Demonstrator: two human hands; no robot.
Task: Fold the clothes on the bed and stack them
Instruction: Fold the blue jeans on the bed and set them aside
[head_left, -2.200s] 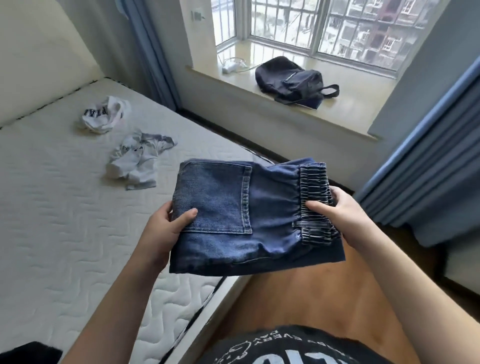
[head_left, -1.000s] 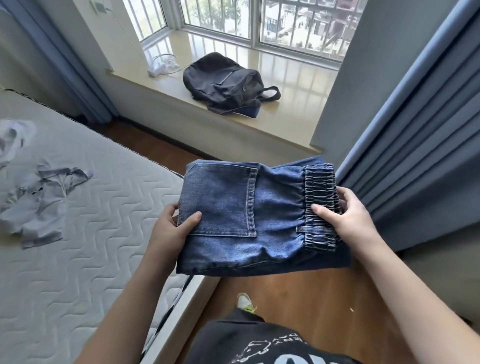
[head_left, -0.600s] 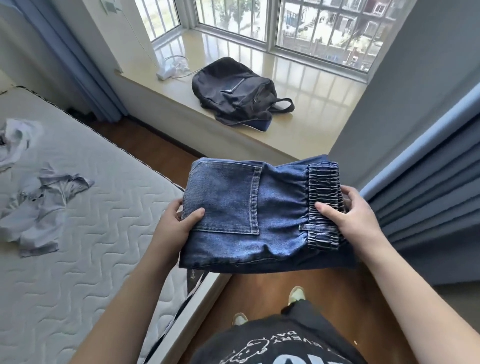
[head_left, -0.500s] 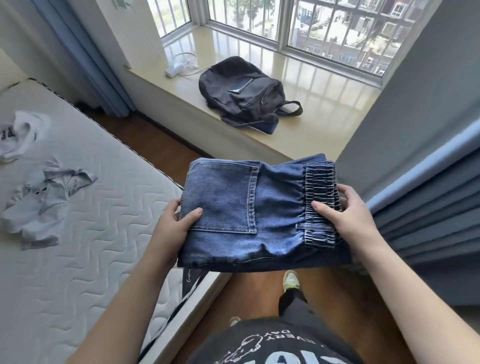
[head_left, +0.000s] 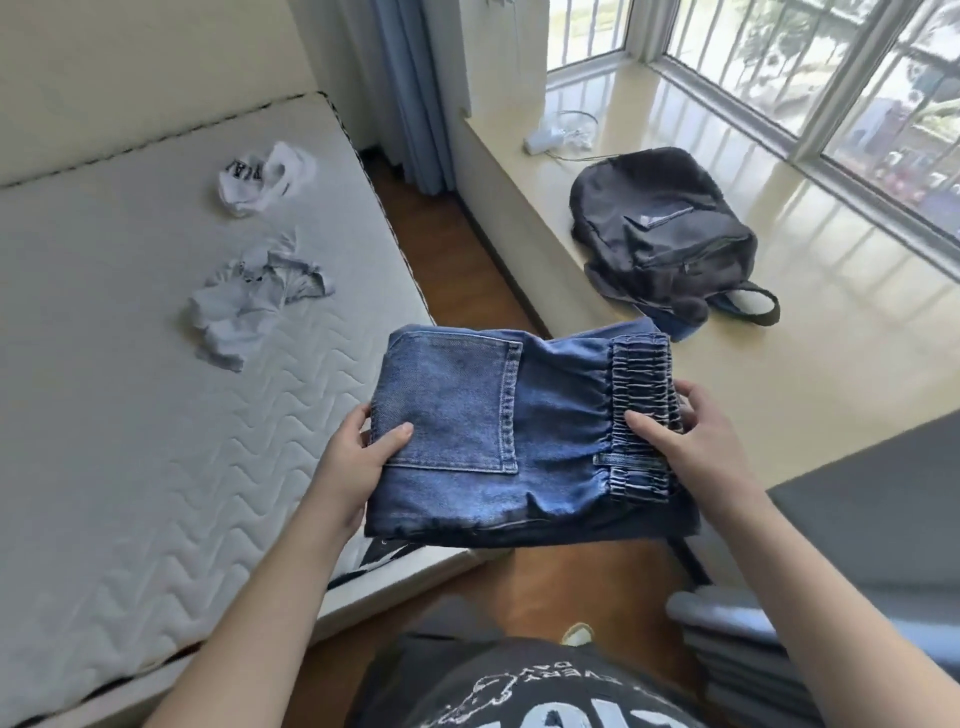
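Folded blue denim jeans: centre of frame, held in the air over the bed's edge and the wooden floor. Left hand grips the pocket side, thumb on top; right hand grips the elastic waistband. Two crumpled white garments: upper left, on the white quilted mattress. Black backpack: upper right, flat on the cream window ledge.

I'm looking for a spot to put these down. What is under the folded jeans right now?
Under the folded jeans show the mattress edge and wood floor. The left hand and right hand grip the sides; their fingers beneath are hidden.
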